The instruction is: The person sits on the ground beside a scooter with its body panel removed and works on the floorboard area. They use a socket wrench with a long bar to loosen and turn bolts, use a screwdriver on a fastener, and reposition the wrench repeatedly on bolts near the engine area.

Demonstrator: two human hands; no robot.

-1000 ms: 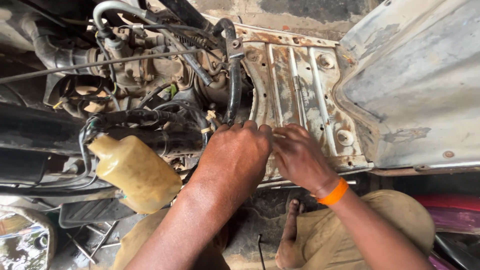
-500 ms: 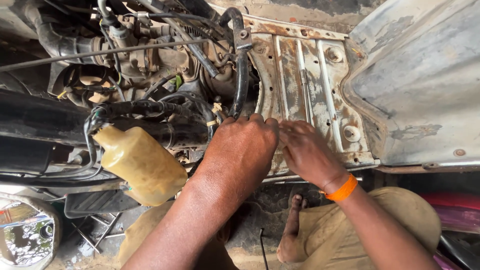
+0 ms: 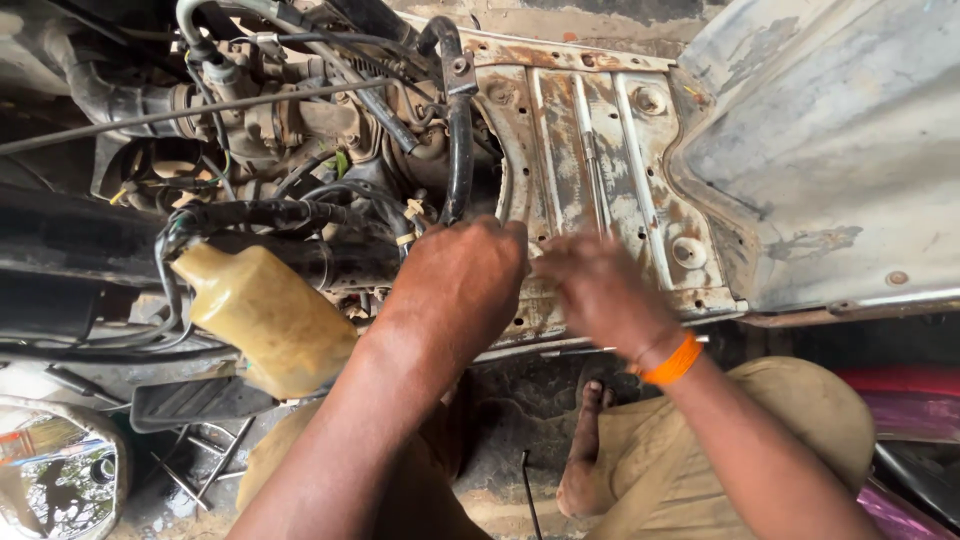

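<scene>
My left hand [image 3: 462, 288] rests knuckles-up at the near edge of a rusty ribbed metal panel [image 3: 590, 130], just below a black rubber hose [image 3: 459, 130]. Its fingers curl down out of sight, so whatever they hold is hidden. My right hand [image 3: 598, 292], with an orange band [image 3: 672, 362] on the wrist, is blurred beside it over the same panel edge, fingertips pointing toward the left hand. The two hands are a small gap apart.
A yellowish plastic fluid bottle [image 3: 265, 315] hangs left of my forearm, below tangled hoses, cables and an engine part [image 3: 270, 110]. A grey worn body panel [image 3: 830, 170] fills the right. My bare foot [image 3: 585, 450] and khaki-clad knees are below, with a mirror [image 3: 55, 480] at lower left.
My right hand has drawn a little apart from the left and is now motion-blurred. The left hand stays at the panel edge. The view has shifted slightly.
</scene>
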